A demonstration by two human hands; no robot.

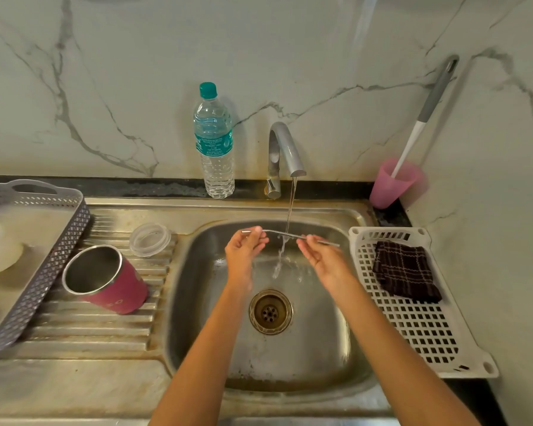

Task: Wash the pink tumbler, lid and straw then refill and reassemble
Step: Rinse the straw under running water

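A bent metal straw (282,233) lies crosswise under the running stream from the tap (285,152), over the steel sink (197,272). My left hand (243,252) pinches its left end and my right hand (322,255) pinches it near the right end. The pink tumbler (111,279) lies on its side on the ribbed drainboard, mouth facing me. The clear lid (150,239) rests flat just behind it.
A water bottle (214,142) with a teal cap stands behind the sink. A grey basket (53,262) sits at the left. At the right, a white basket (413,327) holds a dark checked cloth (405,270). A pink cup (394,184) holds a long brush (425,112).
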